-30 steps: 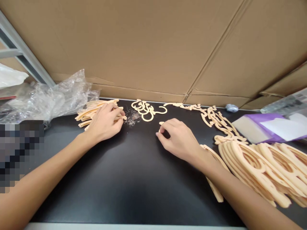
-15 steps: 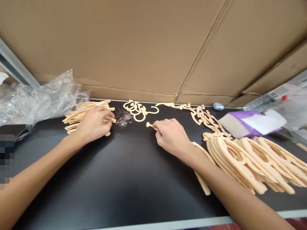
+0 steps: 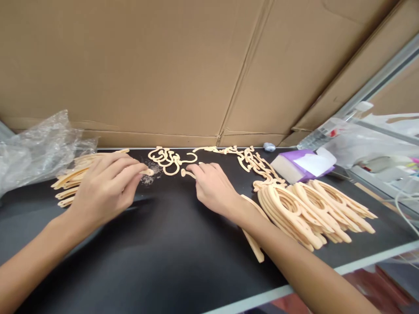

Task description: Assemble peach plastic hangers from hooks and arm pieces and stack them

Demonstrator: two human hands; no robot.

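My left hand (image 3: 109, 185) is closed on a cream plastic strip (image 3: 148, 172), whose rounded end with a small hole pokes out past the fingertips. A pile of similar strips (image 3: 67, 192) lies behind and to the left of that hand. My right hand (image 3: 216, 185) pinches a small cream hook (image 3: 187, 173) with a knob at its end; the rest of it is hidden by the fingers. The two held pieces are apart, facing each other. Just beyond them is a cluster of loose cream hooks (image 3: 169, 170) on the black table (image 3: 163, 261).
Stacked cream hanger frames (image 3: 294, 213) and a single piece (image 3: 253, 246) lie by my right forearm. Small curved parts (image 3: 244, 162) trail along the back. Further right is a purple tissue pack (image 3: 294, 165). Clear plastic wrap (image 3: 46, 148) fills the left; cardboard (image 3: 131, 65) stands behind.
My left hand has come away from the strip pile, towards me, with one strip in its fingers. My right hand keeps its hook. The view has swung to the right.
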